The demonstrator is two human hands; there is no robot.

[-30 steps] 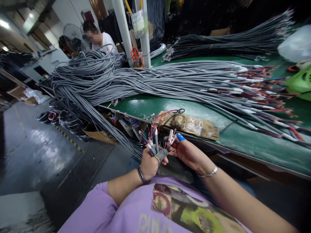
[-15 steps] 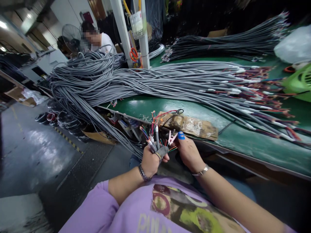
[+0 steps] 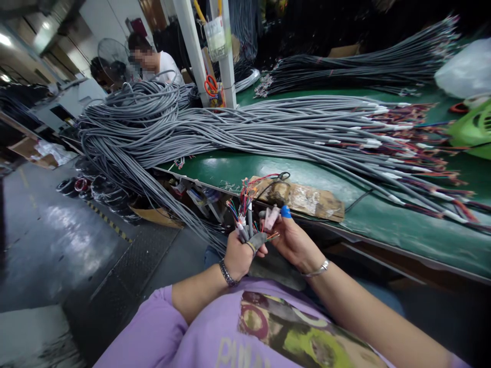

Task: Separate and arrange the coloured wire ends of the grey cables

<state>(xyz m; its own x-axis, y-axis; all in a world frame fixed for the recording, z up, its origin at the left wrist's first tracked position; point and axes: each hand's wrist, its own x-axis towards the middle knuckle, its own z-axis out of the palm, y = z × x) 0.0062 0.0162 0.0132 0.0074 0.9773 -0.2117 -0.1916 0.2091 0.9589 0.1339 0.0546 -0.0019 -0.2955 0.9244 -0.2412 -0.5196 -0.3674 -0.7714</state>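
My left hand point(image 3: 238, 254) is closed around a bunch of grey cables point(image 3: 250, 220), whose loose ends point up with thin coloured wires point(image 3: 245, 197) fanned out. A grey sleeve point(image 3: 257, 240) covers the left thumb. Just to the right, my right hand point(image 3: 295, 240) grips a small pale pink clip point(image 3: 271, 219), blurred here, between the fingers and a thumb wearing a blue cover point(image 3: 286, 211). The clip is right beside a few thin wires point(image 3: 273, 236) sticking out from the left hand; whether it touches them I cannot tell.
A long pile of grey cables point(image 3: 238, 128) lies across the green table point(image 3: 215, 171) and droops over its left edge. Beyond the hands is a taped cardboard piece point(image 3: 307, 199). Darker cables point(image 3: 353, 66), a green basket point(image 3: 473, 130) and a post point(image 3: 194, 51) stand farther back; a co-worker point(image 3: 153, 59) is behind.
The pink clip has turned in my right hand, which has shifted slightly toward the left hand's wires. The cable bunch has tipped a little to the right.
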